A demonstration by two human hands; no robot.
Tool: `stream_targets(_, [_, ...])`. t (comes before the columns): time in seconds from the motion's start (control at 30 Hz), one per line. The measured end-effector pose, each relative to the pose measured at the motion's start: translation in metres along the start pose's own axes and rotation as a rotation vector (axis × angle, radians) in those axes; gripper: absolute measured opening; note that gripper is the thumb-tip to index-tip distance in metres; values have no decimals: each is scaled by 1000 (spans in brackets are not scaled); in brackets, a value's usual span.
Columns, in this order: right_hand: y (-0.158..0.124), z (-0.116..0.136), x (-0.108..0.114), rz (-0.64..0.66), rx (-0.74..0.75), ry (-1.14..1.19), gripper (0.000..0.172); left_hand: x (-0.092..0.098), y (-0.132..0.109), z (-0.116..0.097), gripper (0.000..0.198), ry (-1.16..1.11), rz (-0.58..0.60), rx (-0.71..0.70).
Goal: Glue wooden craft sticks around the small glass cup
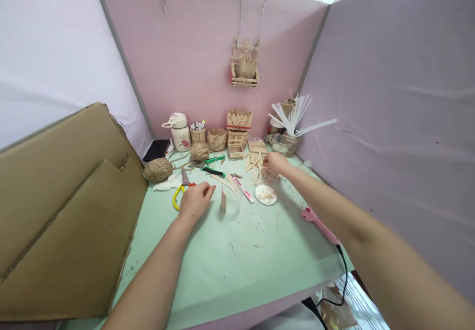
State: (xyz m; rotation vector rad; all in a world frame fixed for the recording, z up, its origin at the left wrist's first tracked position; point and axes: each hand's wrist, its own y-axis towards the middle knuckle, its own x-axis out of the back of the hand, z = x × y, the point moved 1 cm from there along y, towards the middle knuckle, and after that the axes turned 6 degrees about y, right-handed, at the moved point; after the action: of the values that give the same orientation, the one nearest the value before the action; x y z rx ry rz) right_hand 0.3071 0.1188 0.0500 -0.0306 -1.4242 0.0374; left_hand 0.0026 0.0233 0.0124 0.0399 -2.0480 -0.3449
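Observation:
My left hand [195,200] rests on the green table [222,256] with its fingers curled, just right of the yellow-handled scissors [179,191]; I cannot see anything in it. A short wooden stick [223,200] stands beside a clear plastic cup [233,202] to its right. My right hand [275,163] reaches far across to a loose pile of wooden craft sticks [258,166], fingers bent down onto them. A small white dish [265,194] with scraps lies below that hand.
Large cardboard sheets [63,211] lean at the left. Twine balls [158,169], green-handled pliers [213,165], a pink cutter [243,190], a white flask [180,131], stick-built baskets [237,132] and a jar of white strips [293,122] crowd the back. A pink glue gun [319,226] lies at the right edge.

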Motion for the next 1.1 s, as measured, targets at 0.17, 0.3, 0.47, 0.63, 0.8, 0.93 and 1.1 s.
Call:
stream_targets(0.17, [21, 8, -30, 37, -16, -38, 31, 1, 1, 1, 36, 5, 5, 7])
stream_targets(0.3, [31, 8, -42, 43, -51, -63, 33, 2, 0, -1, 37, 8, 11, 5])
stream_targets(0.47, [34, 7, -48, 9, -95, -106, 35, 3, 0, -2, 36, 5, 15, 18])
stream_targets(0.63, [28, 5, -46, -24, -94, -128, 35, 3, 0, -3, 34, -11, 51, -6])
stream_targets(0.8, [24, 3, -42, -18, -57, -114, 33, 2, -1, -2, 33, 4, 56, -20])
stream_targets(0.93, [25, 5, -42, -8, -50, -107, 34, 1, 0, -1, 34, 19, 65, -19])
stream_targets(1.1, [24, 8, -45, -16, -48, -121, 36, 0, 1, 0, 33, 20, 66, -19])
